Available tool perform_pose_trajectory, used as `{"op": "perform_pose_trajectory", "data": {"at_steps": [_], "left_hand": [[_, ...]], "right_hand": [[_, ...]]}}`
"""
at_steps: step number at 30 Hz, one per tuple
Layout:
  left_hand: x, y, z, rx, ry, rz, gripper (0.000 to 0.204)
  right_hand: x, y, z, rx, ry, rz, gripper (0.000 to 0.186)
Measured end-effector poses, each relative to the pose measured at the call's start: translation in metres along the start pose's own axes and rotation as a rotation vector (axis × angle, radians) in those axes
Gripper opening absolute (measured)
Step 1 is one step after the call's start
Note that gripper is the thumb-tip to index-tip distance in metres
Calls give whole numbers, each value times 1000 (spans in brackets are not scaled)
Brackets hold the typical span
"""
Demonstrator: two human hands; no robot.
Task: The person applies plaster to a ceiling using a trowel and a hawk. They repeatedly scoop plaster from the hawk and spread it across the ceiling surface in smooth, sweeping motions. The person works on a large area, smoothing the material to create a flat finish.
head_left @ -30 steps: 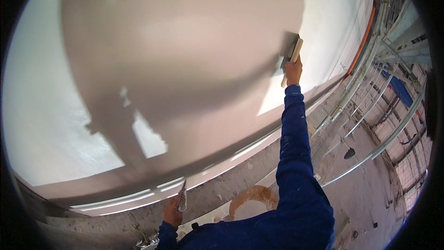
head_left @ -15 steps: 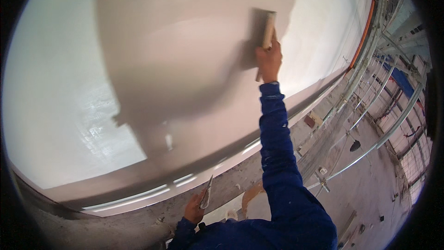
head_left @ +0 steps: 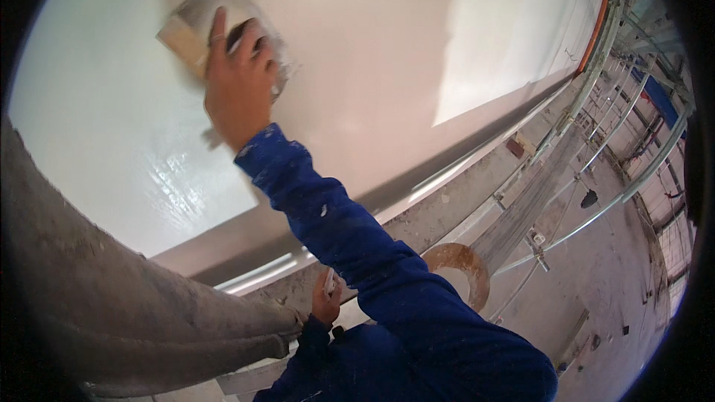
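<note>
My right hand (head_left: pixel 239 85) is gripping a wide, flat trowel (head_left: pixel 184 34) with a metal plate and pale handle at the wall's upper left, where white and pinkish-beige areas (head_left: pixel 357 45) meet. My blue sleeve stretches up across the view to it. Low in the middle, my left hand (head_left: pixel 325 298) is closed on a small metal tool (head_left: pixel 331 283), partly hidden behind the right sleeve.
Scaffolding tubes (head_left: pixel 629 186) with planks (head_left: pixel 521 201) run along the right, above a dusty floor (head_left: pixel 566 313). A round brown-rimmed container (head_left: pixel 473 283) is below the wall. A grey concrete edge (head_left: pixel 112 305) curves along the lower left.
My right hand has swept the trowel leftward and up across the wall from the right-hand white area. My left hand sits further right and higher, and the concrete edge now shows at left.
</note>
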State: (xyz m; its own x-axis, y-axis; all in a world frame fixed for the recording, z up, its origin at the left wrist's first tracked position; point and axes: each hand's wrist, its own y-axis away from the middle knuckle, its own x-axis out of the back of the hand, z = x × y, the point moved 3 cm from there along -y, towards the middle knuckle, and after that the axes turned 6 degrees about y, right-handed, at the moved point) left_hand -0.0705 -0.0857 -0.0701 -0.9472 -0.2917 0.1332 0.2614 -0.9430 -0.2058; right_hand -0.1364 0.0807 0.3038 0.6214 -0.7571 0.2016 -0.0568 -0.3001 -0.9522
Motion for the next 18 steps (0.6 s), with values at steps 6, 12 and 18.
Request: {"op": "perform_pose_trajectory", "data": {"at_steps": [6,12,18], "left_hand": [[-6,7,28,54,230,76,17],[-12,4,76,290,870,-129,30],[-30,-32,121,318,972,-214,32]], "right_hand": [[37,46,15,143,-809,-565,45],[88,96,187,-778,-1190,-844,33],[117,143,277,-650,-1508,-659,49]]}}
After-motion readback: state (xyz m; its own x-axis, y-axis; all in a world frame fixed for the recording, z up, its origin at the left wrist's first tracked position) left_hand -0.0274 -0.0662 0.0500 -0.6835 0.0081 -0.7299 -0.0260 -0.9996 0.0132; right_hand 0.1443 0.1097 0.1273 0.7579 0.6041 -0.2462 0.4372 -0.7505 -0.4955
